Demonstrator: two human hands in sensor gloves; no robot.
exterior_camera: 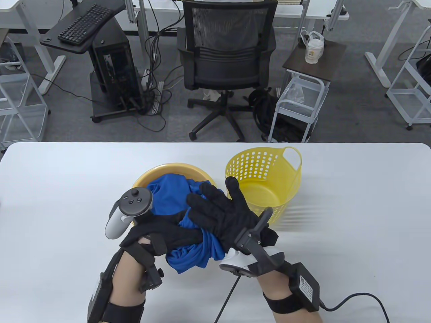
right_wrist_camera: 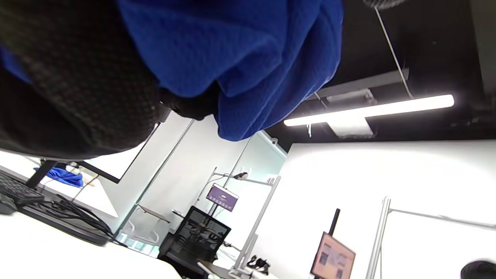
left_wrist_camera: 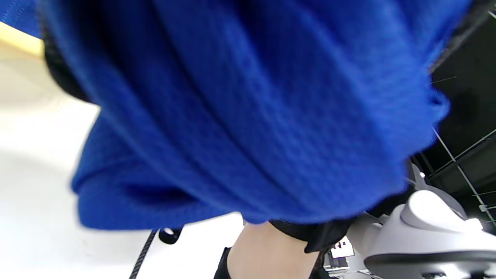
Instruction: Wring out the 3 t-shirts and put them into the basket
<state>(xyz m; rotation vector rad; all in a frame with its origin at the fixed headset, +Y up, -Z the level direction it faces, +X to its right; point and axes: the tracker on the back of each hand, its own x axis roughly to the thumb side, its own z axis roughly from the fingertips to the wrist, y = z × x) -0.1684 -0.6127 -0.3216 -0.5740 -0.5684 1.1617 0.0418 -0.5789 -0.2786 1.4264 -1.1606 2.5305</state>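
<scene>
Left hand, lower centre-left of the table view, curled round the blue t-shirt, bunched over the yellow basin; right hand, fingers straight, laid flat across the same bundle. Better to close both hands and twist opposite ways, keeping drips over the basin. Then across to the yellow basket, empty at centre right on the surface.

T-shirt in bowl, basket just right, both on table.

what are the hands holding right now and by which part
Both hold the bunched blue fabric t-shirt over the yellow bowl: the left hand grips its near, lower end, the right hand lies on its middle, fingers straight.
</scene>
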